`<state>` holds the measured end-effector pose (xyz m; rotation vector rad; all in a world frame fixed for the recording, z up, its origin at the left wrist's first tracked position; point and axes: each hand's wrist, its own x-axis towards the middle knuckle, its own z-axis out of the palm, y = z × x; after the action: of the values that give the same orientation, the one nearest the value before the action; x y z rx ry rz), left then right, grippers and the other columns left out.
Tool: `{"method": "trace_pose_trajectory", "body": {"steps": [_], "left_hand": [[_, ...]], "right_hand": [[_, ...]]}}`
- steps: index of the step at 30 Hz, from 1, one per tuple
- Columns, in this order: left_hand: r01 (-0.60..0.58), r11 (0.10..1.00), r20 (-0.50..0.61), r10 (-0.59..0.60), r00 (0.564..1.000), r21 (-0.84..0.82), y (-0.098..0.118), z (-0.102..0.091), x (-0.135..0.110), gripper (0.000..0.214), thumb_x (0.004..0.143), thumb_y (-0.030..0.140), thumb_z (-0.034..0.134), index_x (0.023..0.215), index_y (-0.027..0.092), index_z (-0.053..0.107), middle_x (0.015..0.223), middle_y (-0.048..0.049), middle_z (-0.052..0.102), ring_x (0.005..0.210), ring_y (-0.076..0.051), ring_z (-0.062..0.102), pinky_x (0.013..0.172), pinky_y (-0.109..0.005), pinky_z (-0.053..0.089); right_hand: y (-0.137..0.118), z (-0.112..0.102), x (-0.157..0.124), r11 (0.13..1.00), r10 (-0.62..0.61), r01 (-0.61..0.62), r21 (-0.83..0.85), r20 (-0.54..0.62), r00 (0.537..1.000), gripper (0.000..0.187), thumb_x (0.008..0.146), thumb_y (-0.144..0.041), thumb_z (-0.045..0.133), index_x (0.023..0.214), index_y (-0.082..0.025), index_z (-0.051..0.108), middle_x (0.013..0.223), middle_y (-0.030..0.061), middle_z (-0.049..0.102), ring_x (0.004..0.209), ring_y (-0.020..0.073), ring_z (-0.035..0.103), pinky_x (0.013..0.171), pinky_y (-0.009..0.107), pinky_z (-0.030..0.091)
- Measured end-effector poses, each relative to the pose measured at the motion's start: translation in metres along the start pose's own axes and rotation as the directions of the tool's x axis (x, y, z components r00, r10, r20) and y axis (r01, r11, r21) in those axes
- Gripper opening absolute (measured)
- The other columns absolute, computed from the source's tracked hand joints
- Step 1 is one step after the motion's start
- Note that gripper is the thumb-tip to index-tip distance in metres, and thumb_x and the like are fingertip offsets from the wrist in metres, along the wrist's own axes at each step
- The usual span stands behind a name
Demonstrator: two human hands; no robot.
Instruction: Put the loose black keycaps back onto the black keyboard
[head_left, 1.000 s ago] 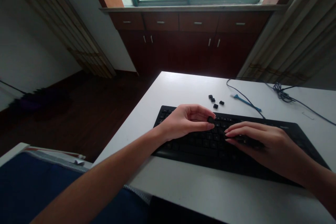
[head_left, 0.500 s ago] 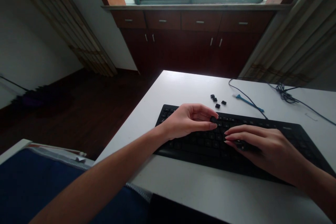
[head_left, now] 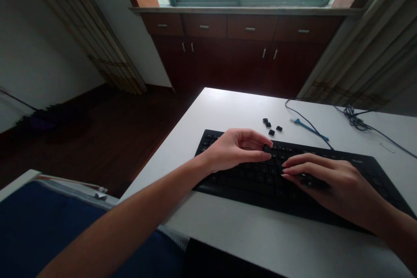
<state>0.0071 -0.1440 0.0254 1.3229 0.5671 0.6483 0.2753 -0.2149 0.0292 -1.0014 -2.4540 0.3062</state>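
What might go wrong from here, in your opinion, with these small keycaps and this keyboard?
The small black keycap pinched in the left hand might slip and drop between the keys of the black keyboard. The loose keycaps on the white desk are small and could be knocked aside and lost. The dark cable beside them could catch a moving arm and drag the blue tool.
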Motion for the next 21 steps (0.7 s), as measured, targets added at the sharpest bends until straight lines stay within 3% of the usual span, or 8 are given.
{"method": "trace_pose_trajectory", "body": {"steps": [12,21], "left_hand": [[0.002,1.000,0.004,-0.002,1.000,0.000,0.0011,0.0002,-0.0006,0.044,0.076,0.030,0.085,0.113,0.012,0.070,0.107,-0.0094,0.073,0.099,-0.016,0.070,0.092,-0.028,0.055],[0.005,1.000,-0.009,-0.005,1.000,-0.006,0.0003,0.0006,-0.0004,0.042,0.075,0.030,0.085,0.111,0.012,0.071,0.105,-0.0091,0.073,0.097,-0.016,0.070,0.093,-0.030,0.055]], "right_hand": [[0.0042,0.0015,-0.0034,1.000,-0.001,0.001,-0.003,0.048,0.999,0.018,0.093,-0.019,0.064,0.110,-0.024,0.066,0.115,0.0036,0.071,0.093,0.0149,0.072,0.076,0.025,0.058],[-0.0011,0.0014,-0.0003,0.999,-0.022,0.022,-0.034,0.003,1.000,0.013,0.092,-0.018,0.064,0.105,-0.022,0.067,0.107,0.0049,0.072,0.082,0.0147,0.072,0.068,0.024,0.057]]}}
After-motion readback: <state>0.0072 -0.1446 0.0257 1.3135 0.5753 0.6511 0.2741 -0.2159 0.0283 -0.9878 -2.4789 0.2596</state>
